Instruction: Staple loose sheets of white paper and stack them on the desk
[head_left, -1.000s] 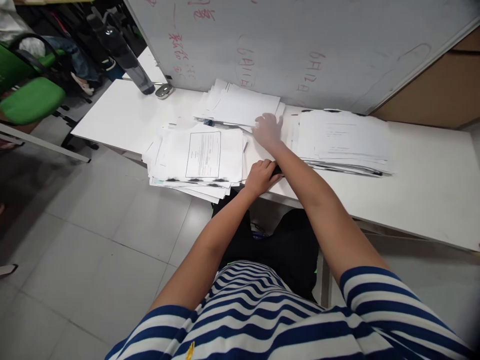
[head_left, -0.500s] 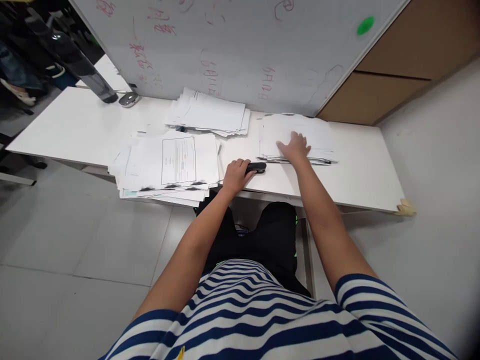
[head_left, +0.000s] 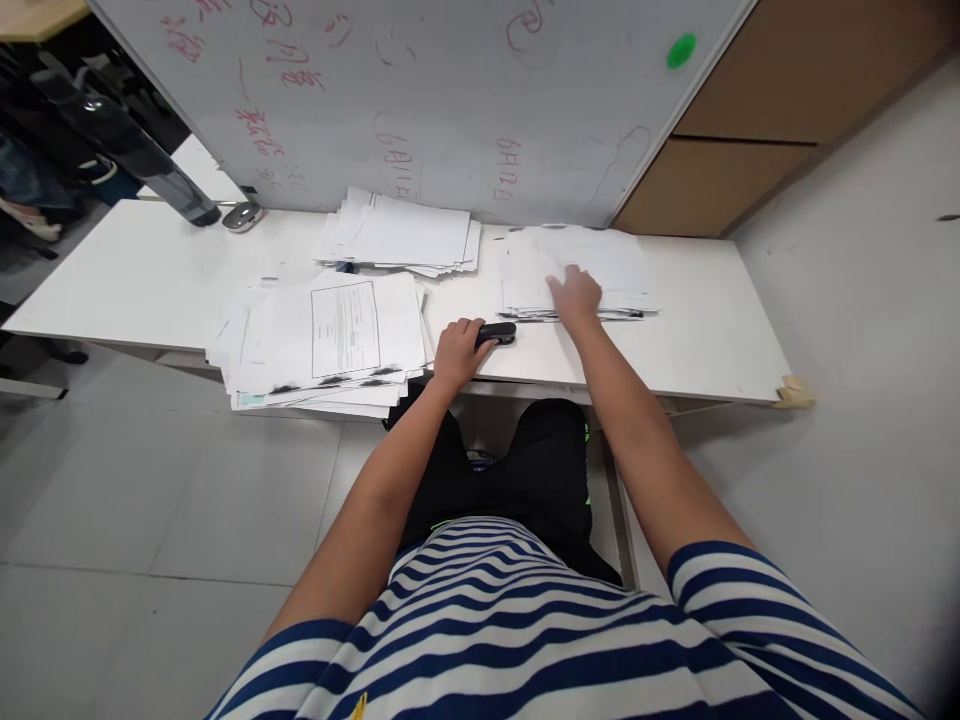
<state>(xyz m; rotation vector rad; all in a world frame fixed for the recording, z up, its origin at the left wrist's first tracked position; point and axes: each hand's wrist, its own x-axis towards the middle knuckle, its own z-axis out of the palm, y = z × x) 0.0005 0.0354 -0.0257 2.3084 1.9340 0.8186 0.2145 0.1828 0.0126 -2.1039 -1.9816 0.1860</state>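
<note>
Left hand (head_left: pixel 458 355) closed around black stapler (head_left: pixel 499 333) by desk's front edge (head_left: pixel 536 376), right hand (head_left: pixel 578 297) spread on papers (head_left: pixel 621 268), bare desktop (head_left: pixel 709 315) rightward.

The person wears a shirt (head_left: pixel 517 600) with crosswise stripes of navy blue and white, which look thin at the belly and broader towards the chest. Its short left sleeve (head_left: pixel 311 645) and right sleeve (head_left: pixel 712 580) carry the same stripes, and each ends in a navy band. A small yellow mark (head_left: pixel 360 706) shows low on the left of the shirt. The legs are in black trousers (head_left: pixel 517 490), with bright green marks (head_left: pixel 587 433) along the right side. Both forearms are bare.
</note>
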